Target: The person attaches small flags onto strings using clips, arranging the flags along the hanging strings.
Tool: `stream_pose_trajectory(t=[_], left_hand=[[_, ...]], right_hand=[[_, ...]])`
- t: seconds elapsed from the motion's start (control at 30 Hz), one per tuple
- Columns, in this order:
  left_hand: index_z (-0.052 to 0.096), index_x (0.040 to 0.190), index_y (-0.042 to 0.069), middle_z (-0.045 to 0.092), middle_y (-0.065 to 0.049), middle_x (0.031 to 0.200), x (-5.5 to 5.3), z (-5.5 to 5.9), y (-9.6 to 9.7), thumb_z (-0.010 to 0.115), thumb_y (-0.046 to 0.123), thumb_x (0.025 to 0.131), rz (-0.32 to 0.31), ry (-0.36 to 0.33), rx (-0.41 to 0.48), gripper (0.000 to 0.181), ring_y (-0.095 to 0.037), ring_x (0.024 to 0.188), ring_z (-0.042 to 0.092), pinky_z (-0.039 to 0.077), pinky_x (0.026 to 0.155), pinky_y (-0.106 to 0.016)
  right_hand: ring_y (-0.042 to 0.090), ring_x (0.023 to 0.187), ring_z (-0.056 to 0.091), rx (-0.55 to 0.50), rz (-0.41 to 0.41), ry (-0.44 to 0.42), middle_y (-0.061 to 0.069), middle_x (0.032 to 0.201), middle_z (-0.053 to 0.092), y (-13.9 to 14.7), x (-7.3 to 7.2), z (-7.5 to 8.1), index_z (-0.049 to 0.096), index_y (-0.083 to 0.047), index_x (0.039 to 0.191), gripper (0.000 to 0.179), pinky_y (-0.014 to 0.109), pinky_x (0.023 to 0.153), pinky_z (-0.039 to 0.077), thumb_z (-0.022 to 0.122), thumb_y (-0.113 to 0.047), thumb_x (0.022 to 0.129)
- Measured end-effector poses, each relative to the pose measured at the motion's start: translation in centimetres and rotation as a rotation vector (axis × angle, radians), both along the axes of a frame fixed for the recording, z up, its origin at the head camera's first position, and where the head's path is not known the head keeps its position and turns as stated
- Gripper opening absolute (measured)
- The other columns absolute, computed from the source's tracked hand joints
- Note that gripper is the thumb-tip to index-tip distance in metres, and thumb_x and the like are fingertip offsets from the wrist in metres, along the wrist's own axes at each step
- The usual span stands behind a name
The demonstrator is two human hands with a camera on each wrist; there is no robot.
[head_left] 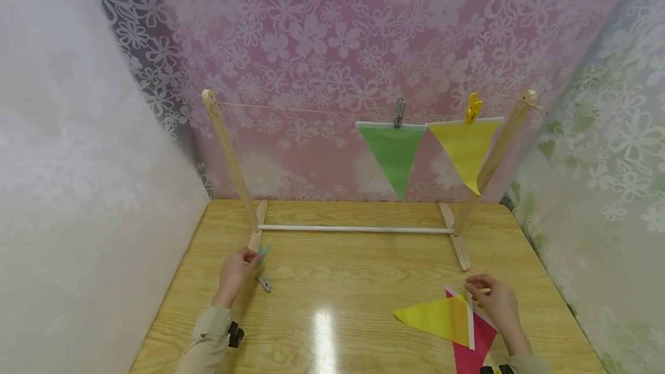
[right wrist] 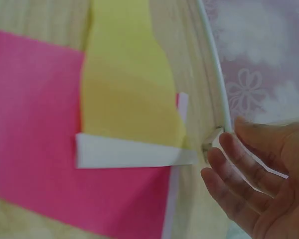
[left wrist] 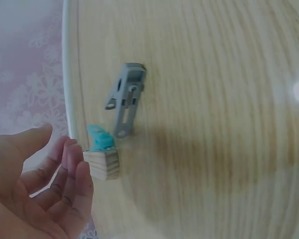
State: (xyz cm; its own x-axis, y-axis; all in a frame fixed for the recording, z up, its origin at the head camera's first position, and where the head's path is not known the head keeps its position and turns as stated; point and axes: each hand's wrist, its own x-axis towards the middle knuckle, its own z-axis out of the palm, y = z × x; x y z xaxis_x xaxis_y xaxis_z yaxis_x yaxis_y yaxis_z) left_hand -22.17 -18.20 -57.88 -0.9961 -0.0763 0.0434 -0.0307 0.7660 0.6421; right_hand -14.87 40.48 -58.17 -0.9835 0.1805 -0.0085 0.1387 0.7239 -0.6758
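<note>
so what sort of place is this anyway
Probably a small screened-off tabletop booth, perhaps for staged activities: a pink floral backdrop rises close behind the wood-grain table, pale patterned walls flank it, and a wooden stand sits on top.

Pink pennant (head_left: 475,356) partly hidden by yellow pennant (head_left: 436,317), tip cut off

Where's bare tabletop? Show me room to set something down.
Bare table lies between the loose gray clip and the lower yellow pennant, and behind the white rod. Crowded: around the left wooden foot and turquoise clip, and rightward, where that pennant overlaps the red pennant.
</note>
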Motion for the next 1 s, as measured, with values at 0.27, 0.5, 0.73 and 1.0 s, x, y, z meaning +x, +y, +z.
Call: stream_pose_trajectory(t=[0.27, 0.5, 0.73, 1.0], left_hand=[[0.070, 0.097, 0.000, 0.071, -0.010, 0.083, 0.7, -0.4, -0.1, 0.069, 0.031, 0.098, -0.002, -0.088, -0.090, 0.031, -0.017, 0.062, 0.060, 0.047, 0.051, -0.031], [0.067, 0.089, 0.002, 0.062, -0.003, 0.072, 0.6, -1.3, 0.3, 0.072, 0.031, 0.096, -0.014, -0.129, -0.064, 0.030, -0.015, 0.059, 0.050, 0.040, 0.052, -0.028], [0.065, 0.083, 0.003, 0.061, -0.003, 0.070, 0.7, -1.7, 0.7, 0.077, 0.025, 0.092, -0.036, -0.090, -0.048, 0.026, -0.014, 0.058, 0.050, 0.041, 0.053, -0.028], [0.065, 0.082, 0.004, 0.063, -0.003, 0.070, 0.7, -1.5, 1.3, 0.080, 0.019, 0.088, -0.054, -0.076, -0.067, 0.022, -0.014, 0.059, 0.054, 0.045, 0.053, -0.030]], right_hand=[[0.019, 0.077, 0.067, 0.144, 0.056, -0.203, 0.005, 0.088, 0.072, 0.5, 0.2, -1.4, 0.073, -0.001, 0.105, 0.023, 0.031, 0.063, 0.048, 0.076, -0.019, 0.091], [0.016, 0.073, 0.051, 0.177, 0.110, -0.193, 0.001, 0.083, 0.060, -0.1, -0.4, -2.2, 0.072, -0.003, 0.103, 0.022, 0.031, 0.064, 0.038, 0.080, -0.008, 0.083], [0.018, 0.073, 0.049, 0.148, 0.130, -0.161, 0.003, 0.082, 0.057, -1.4, -1.5, -2.6, 0.071, -0.004, 0.103, 0.022, 0.031, 0.064, 0.038, 0.080, -0.002, 0.082], [0.019, 0.073, 0.049, 0.138, 0.203, -0.090, 0.005, 0.082, 0.058, -3.6, -3.2, -2.8, 0.071, -0.004, 0.101, 0.024, 0.033, 0.065, 0.041, 0.080, 0.003, 0.080]])
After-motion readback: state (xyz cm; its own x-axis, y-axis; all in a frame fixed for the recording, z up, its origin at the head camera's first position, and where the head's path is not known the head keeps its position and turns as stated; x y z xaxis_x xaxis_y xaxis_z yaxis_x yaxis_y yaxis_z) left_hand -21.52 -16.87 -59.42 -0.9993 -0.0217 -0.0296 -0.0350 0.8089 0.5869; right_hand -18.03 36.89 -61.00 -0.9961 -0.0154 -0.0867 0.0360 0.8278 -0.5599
